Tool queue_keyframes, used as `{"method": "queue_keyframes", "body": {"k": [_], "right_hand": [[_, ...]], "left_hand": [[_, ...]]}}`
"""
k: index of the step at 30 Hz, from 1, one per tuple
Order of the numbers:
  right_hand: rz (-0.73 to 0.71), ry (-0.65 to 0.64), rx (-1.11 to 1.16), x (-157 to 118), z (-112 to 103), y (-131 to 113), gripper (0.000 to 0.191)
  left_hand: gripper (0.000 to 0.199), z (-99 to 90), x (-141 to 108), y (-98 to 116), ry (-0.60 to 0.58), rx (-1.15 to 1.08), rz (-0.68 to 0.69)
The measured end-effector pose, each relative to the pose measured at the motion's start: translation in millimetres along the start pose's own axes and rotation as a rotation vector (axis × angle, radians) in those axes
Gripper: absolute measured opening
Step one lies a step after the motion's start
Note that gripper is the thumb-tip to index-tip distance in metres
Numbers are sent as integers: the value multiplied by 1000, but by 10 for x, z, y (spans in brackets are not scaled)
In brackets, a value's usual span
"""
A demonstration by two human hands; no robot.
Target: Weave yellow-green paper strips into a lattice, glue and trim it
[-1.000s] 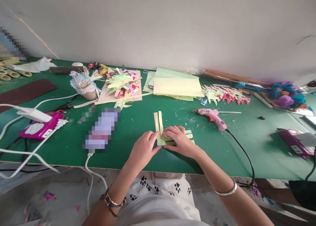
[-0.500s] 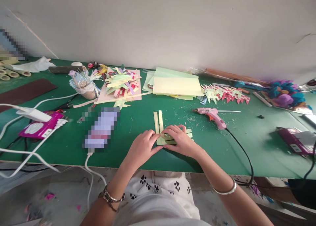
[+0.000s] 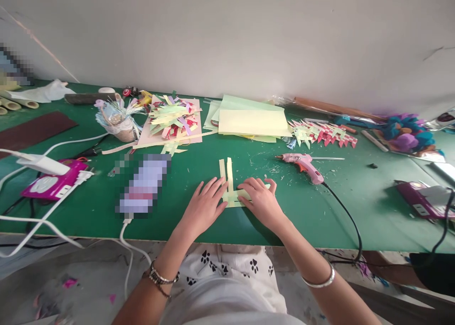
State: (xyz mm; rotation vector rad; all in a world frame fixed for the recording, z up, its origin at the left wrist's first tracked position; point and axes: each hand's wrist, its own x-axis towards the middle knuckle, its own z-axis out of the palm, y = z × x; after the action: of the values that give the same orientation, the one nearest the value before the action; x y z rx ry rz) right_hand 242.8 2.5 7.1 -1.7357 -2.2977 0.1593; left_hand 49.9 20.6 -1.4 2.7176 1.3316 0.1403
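Pale green and yellow paper strips (image 3: 230, 178) lie on the green table in front of me, crossing at a corner. Two of them point away from me and others run to the right. My left hand (image 3: 205, 203) lies flat with fingers extended, its fingertips at the left edge of the crossing. My right hand (image 3: 261, 199) rests spread over the strips that run right and covers much of them. Both hands press from above, and neither grips a strip.
Right of the strips lies a pink glue gun (image 3: 302, 165) with a black cord. A phone (image 3: 144, 185) is on the left, near a purple power strip (image 3: 59, 178). Paper sheets (image 3: 254, 121), a heap of cut strips (image 3: 176, 119) and a woven paper chain (image 3: 323, 133) lie farther back.
My hands have moved apart and their fingers have straightened and spread. The crossing of the strips now shows between them. The view has shifted slightly.
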Motion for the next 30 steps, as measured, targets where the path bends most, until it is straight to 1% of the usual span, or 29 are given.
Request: {"method": "queue_keyframes", "body": {"k": [8, 14, 18, 21, 25, 30], "right_hand": [[5, -62, 49, 41, -40, 4, 18], [-15, -42, -28, 58, -36, -21, 16], [17, -72, -54, 61, -32, -50, 12], [19, -67, -65, 68, -28, -66, 10], [7, -36, -64, 70, -9, -76, 13], [-6, -47, -85, 60, -21, -136, 20]], "left_hand": [[41, -23, 27, -17, -23, -1, 26], [40, 5, 21, -26, -9, 0, 28], [41, 27, 9, -22, -8, -5, 22], [41, 27, 9, -16, -6, -14, 15], [41, 22, 15, -11, -13, 3, 14], [41, 27, 10, -13, -13, 22, 15]]}}
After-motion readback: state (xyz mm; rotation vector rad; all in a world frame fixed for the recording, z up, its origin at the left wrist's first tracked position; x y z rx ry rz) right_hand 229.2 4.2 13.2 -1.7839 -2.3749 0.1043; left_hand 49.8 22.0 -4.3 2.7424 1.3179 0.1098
